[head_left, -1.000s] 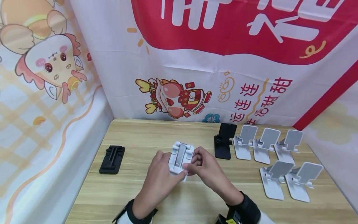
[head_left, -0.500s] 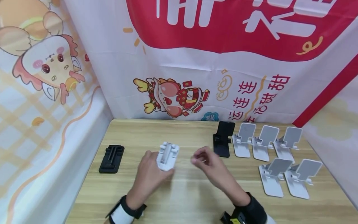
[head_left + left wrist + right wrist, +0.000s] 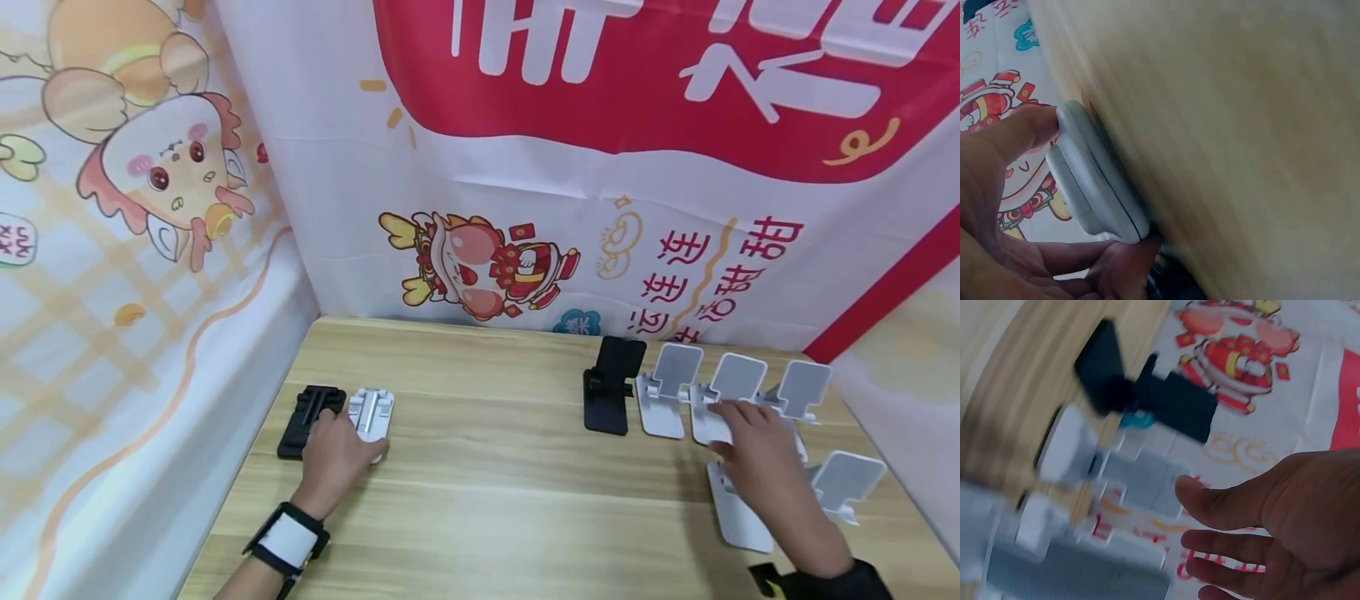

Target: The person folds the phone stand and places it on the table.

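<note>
My left hand (image 3: 335,454) pinches a folded white phone stand (image 3: 372,410) by its edges at the left of the table. In the left wrist view the thumb grips one end of the white stand (image 3: 1094,175) and the fingers the other, close to the wood. Beside it lies a folded black phone stand (image 3: 298,429), partly covered by the hand. At the right, my right hand (image 3: 757,454) hovers over unfolded white phone stands with loosely spread fingers. The right wrist view shows no object within that hand (image 3: 1310,519); a white stand (image 3: 1141,484) is near its thumb.
An unfolded black phone stand (image 3: 604,408) heads the back row, followed by white stands (image 3: 662,412). A front row holds another white stand (image 3: 742,525) and one beside it, partly behind the right arm. Printed cloth walls (image 3: 345,167) border the wooden table (image 3: 510,500).
The left hand has carried the folded white stand leftward and down, from mid-table to beside the folded black one. The right hand has let go of it and moved right, over the unfolded stands.
</note>
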`<state>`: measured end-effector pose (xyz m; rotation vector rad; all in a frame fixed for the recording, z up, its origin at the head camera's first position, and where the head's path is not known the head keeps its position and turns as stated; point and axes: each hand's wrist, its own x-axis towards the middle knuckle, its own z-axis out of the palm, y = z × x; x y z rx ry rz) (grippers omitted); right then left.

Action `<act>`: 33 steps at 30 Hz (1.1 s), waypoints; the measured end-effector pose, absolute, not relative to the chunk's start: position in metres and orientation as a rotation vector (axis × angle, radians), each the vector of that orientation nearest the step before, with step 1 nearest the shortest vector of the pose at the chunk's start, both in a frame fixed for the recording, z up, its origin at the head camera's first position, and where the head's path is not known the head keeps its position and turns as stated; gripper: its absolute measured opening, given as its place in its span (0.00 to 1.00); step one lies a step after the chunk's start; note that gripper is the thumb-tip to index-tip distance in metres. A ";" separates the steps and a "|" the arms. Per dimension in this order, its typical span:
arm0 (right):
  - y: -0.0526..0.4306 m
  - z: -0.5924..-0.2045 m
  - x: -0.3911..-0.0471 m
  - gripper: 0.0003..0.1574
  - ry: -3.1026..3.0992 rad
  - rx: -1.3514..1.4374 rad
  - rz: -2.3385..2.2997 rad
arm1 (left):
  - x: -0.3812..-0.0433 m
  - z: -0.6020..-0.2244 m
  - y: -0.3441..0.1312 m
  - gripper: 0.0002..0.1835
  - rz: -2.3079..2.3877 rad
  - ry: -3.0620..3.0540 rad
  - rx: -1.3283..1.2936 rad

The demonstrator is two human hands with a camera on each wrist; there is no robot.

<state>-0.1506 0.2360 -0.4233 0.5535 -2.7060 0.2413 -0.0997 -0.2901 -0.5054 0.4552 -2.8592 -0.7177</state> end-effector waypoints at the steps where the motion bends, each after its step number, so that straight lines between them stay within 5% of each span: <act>1: 0.245 -0.425 -0.149 0.29 -2.720 0.551 0.207 | -0.100 -0.506 -0.290 0.35 -0.703 -2.861 0.448; 17: 0.287 -0.425 -0.159 0.15 -3.075 0.365 0.262 | -0.104 -0.495 -0.285 0.32 -0.575 -3.015 0.421; 28: 0.282 -0.417 -0.155 0.11 -3.107 0.340 0.220 | -0.087 -0.474 -0.260 0.47 -0.313 -3.205 0.343; 33: 0.264 -0.402 -0.151 0.11 -3.014 0.461 0.193 | -0.079 -0.449 -0.224 0.35 -0.546 -3.134 0.148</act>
